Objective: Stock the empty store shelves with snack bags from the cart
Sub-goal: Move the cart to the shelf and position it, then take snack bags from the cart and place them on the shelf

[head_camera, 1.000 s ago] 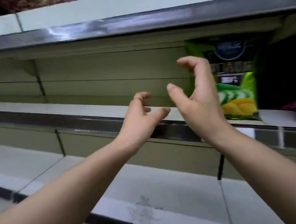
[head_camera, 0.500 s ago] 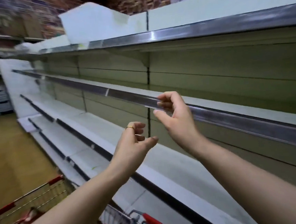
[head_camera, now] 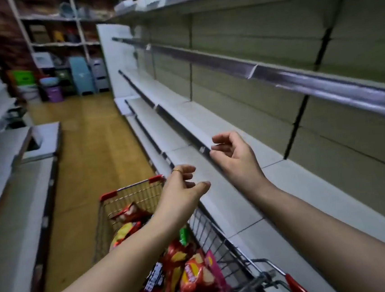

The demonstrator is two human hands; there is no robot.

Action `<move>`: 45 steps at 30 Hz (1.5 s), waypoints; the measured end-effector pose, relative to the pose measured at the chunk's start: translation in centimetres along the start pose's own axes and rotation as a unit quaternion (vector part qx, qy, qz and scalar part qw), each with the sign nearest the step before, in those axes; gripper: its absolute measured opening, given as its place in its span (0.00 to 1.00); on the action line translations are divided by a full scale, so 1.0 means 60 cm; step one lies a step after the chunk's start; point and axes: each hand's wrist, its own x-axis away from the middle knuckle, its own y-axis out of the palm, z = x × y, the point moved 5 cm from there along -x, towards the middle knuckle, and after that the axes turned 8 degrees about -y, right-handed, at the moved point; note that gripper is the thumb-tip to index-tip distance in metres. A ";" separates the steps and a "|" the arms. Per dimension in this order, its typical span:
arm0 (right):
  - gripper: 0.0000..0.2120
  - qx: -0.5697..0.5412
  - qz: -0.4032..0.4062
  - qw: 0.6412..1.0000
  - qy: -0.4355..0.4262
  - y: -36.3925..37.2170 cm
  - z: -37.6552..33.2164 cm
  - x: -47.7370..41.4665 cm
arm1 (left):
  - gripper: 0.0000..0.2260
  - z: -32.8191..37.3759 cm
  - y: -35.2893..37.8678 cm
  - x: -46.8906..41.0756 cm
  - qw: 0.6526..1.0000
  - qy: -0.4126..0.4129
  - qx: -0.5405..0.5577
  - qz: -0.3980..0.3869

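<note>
Hovering left hand above cart, right hand above shelf

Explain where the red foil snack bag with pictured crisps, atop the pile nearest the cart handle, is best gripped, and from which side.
Probably from straight above: the walls of the wire shopping cart close off its sides, and the red foil snack bag lies face-up atop the pile. Pinch a flat edge, not the puffed middle, which would likely slip. The empty left hand hangs nearest.
</note>
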 end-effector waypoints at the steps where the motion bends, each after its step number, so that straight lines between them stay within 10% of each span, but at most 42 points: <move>1: 0.10 -0.008 -0.014 1.000 0.003 0.020 0.014 -0.008 | 0.14 -0.013 -0.011 -0.008 1.000 -0.012 -0.001 0.013; 19: 0.11 0.002 -0.305 0.940 0.156 0.342 0.384 0.037 | 0.15 -0.343 -0.117 -0.067 0.929 -0.298 -0.005 0.219; 28: 0.64 0.080 -0.538 0.795 0.269 0.470 0.564 0.200 | 0.19 -0.480 -0.129 -0.023 0.888 -0.403 -0.005 0.222; 39: 0.58 0.040 -0.377 0.882 0.280 0.403 0.514 0.144 | 0.23 -0.438 -0.138 -0.022 0.914 -0.365 -0.033 0.175; 45: 0.13 -0.097 -0.228 0.948 0.200 0.265 0.305 0.014 | 0.57 -0.330 -0.112 -0.059 0.960 -0.237 -0.035 0.141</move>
